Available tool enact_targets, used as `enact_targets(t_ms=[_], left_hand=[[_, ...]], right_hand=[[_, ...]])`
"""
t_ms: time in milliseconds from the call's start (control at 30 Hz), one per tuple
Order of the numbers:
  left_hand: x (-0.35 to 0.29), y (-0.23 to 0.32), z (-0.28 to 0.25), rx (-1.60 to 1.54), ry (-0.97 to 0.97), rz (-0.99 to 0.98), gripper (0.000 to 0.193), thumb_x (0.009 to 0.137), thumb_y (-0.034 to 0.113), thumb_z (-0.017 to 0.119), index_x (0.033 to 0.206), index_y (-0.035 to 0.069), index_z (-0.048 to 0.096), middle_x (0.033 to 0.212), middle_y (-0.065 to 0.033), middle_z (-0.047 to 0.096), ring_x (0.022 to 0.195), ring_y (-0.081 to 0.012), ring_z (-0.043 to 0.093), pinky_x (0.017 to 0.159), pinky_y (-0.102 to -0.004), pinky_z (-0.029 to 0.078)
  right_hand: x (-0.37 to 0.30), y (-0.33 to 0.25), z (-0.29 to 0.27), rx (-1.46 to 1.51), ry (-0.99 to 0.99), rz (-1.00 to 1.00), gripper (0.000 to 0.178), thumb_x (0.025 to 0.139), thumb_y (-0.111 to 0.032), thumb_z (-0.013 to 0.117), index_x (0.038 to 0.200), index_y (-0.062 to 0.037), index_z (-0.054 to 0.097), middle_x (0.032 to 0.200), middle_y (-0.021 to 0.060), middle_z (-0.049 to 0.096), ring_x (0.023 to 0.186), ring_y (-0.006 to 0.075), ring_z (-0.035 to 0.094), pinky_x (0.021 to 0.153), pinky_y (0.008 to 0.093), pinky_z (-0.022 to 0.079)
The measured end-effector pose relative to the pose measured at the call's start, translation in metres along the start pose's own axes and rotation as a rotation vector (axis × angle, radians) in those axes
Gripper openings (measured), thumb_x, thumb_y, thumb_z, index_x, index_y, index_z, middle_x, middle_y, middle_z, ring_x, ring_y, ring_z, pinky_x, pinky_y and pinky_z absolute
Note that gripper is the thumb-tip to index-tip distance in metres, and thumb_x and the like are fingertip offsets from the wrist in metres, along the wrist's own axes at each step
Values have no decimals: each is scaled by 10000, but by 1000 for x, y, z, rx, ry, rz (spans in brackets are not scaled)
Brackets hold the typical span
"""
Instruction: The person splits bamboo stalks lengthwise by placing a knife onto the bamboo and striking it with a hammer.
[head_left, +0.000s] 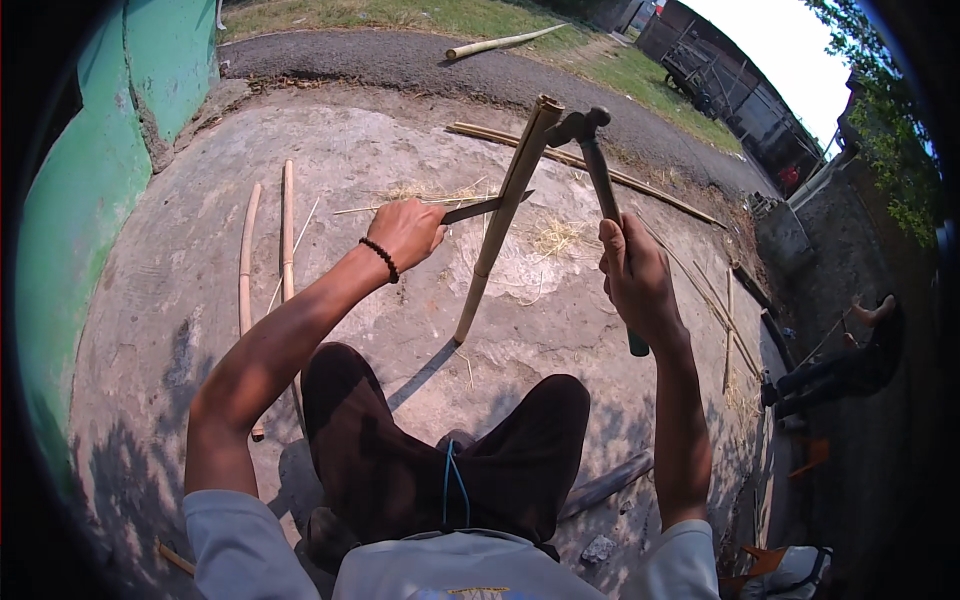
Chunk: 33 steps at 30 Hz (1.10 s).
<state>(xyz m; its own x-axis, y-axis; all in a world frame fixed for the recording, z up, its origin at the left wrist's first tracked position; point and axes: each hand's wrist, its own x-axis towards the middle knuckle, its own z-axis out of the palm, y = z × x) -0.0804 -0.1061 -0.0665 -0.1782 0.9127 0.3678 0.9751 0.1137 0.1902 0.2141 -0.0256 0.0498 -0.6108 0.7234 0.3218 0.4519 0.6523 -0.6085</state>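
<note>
Two hands, both occupied. Left hand (pixel 410 230) is clenched around a knife (pixel 468 211); its blade crosses the bamboo pole (pixel 493 240), upright at frame centre, tip showing past the right side. Depth of bite: cannot tell. No hand on the pole, so the blade probably steadies it. Right hand (pixel 636 268) grasps a hammer (pixel 597 172), head up beside the pole's top, upper centre; contact unclear. Pole foot stands on concrete (pixel 370 140), presumably for firm backing, beyond the knees (pixel 345 380).

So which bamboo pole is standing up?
The bamboo pole that the knife crosses, just left of the hammer: it stands on end, leaning slightly, while the other poles lie on the ground.
</note>
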Motion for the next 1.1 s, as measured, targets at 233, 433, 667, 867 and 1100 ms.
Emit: enact_targets(t_ms=[233,433,667,867,1100], left_hand=[[18,30,7,20,22,47,209,895,264,660,887,56,670,732,-173,661,742,-382,679,669,-498,543],[10,40,28,14,17,93,160,877,210,644,859,55,679,725,-193,660,710,-386,680,626,-493,541],[13,41,21,10,51,113,182,867,217,662,851,36,670,730,-209,660,704,-398,678,623,-495,543],[9,31,30,39,-66,44,195,884,242,657,891,48,663,720,-206,657,706,-410,673,630,-505,539],[-3,30,21,65,-36,71,223,896,270,657,900,47,650,716,-203,656,709,-398,676,636,-504,540]], right_hand=[[12,58,56,-336,-66,-5,268,1068,-263,433,995,-9,476,671,249,584,630,503,559,575,554,410],[-10,40,33,-58,-44,92,296,1063,-306,489,1015,-16,526,588,189,527,518,336,533,542,474,387],[5,47,33,148,360,-229,282,1079,-299,450,979,-40,502,615,57,517,516,164,529,502,355,425],[-6,78,51,-131,-75,-2,284,1063,-297,464,1034,-17,502,626,206,566,573,403,580,562,515,406],[6,31,24,100,343,-248,213,1054,-215,507,982,-17,479,566,181,526,480,382,536,477,478,373]])
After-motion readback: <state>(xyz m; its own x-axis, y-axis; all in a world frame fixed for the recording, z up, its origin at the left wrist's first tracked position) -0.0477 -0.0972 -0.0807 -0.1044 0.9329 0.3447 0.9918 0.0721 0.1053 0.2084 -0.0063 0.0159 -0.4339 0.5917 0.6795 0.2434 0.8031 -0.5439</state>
